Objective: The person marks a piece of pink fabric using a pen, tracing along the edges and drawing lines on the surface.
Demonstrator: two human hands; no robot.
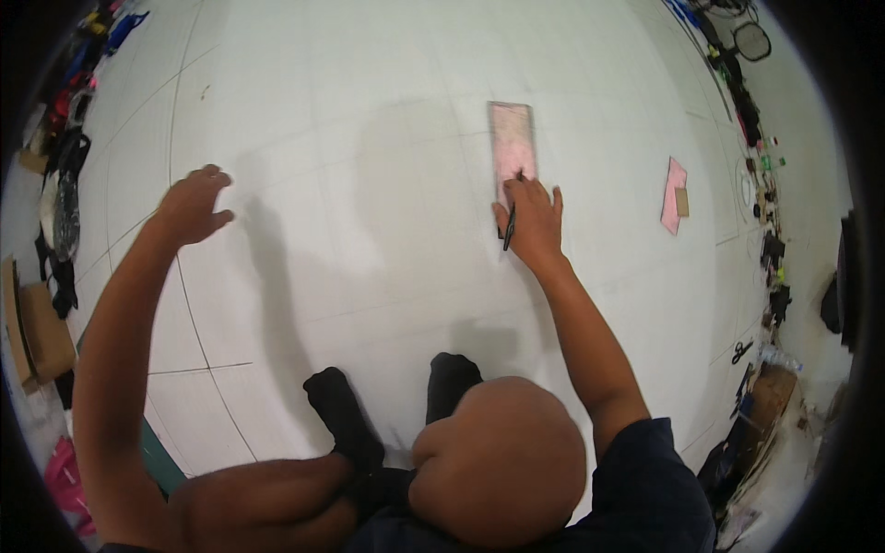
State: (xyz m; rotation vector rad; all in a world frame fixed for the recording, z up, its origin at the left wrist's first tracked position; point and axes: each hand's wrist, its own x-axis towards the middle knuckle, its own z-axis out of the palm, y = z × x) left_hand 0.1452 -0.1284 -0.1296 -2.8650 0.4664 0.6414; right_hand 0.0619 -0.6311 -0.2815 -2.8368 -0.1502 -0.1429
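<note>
A long pink strip [513,129] with a dark edge lies on the pale floor, right of centre. Over its near end is my right hand [535,217], fingers closed round a slim black pen [509,232] whose top slants back toward me. My palm and fingers hide part of the strip. Off to the left, my left hand [194,205] hovers above the floor with its fingers apart and nothing in them. Farther right lies a smaller pink piece [674,189] with slanted ends, and a small brown square [682,202] sits against its right side.
Pale tiled floor [387,276] spreads around me, with my feet in black socks [341,415] near the front. Assorted items and a cardboard box [41,332] line the left side. Black-handled scissors [741,351] and more clutter run along the right wall.
</note>
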